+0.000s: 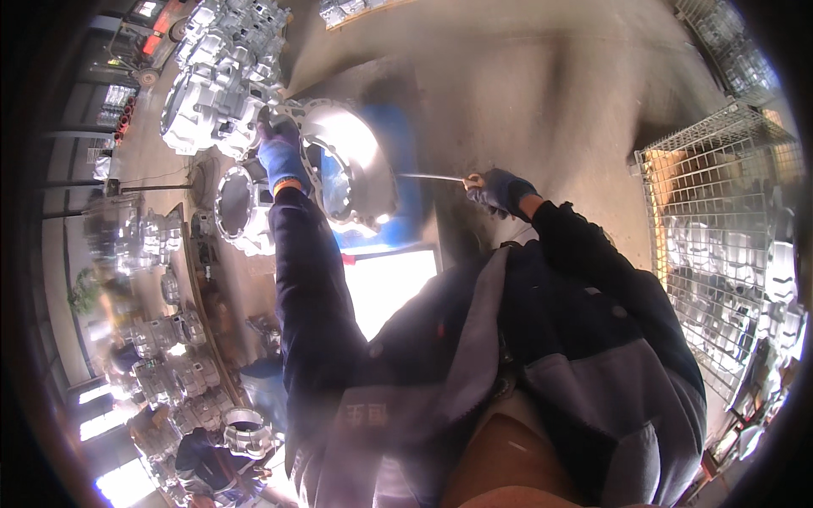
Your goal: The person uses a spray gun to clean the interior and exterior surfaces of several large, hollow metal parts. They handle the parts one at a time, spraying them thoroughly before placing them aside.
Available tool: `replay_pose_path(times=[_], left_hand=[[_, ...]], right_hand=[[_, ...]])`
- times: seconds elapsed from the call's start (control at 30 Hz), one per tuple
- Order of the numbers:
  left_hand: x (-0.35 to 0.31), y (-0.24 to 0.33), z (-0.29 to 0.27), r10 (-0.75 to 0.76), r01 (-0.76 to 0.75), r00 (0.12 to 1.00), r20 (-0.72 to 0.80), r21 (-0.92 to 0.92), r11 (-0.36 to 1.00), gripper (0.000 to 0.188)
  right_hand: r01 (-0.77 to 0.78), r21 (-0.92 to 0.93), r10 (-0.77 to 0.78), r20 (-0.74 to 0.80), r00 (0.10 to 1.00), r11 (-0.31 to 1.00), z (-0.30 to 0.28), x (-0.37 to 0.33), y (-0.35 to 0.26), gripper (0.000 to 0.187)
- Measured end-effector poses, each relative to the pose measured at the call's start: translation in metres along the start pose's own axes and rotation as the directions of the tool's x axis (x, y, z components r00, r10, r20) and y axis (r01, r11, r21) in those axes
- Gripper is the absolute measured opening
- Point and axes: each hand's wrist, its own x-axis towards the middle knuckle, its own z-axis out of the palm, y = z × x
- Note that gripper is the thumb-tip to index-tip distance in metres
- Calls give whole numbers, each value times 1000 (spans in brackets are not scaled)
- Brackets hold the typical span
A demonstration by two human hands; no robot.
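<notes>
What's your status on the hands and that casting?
Left gloved hand grips rim of round silver metal casting. Right gloved hand holds thin metal rod pointed at it. Nothing between them.

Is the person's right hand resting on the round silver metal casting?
No, the gloved right hand holds a thin metal rod away from the round silver metal casting, which the left hand grips.
</notes>
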Motion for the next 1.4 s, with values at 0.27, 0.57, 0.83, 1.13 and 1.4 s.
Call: replay_pose_path(times=[0.27, 0.57, 0.83, 1.13, 1.4], left_hand=[[5, 38, 22, -560, 415, 828, 32, -706, 573, 30], [17, -5, -5, 139, -119, 989, -42, 314, 942, 26], [20, -12, -13, 112, -128, 989, 95, 184, 975, 43], [19, -7, -11, 226, -254, 967, 116, 467, 847, 37], [27, -25, -17, 200, -403, 881, 429, 901, -158, 25]], right_hand=[[-30, 228, 8, 94, 996, 973, 2, -57, 14, 38], [307, -15, -307, -98, 947, 952, 28, -48, 46, 32], [384, 134, -390, 15, 921, 913, 15, -73, 38, 38], [490, 430, -510, -77, 857, 758, 19, -76, 32, 36], [292, 168, -294, -16, 956, 941, 5, -84, -4, 42]])
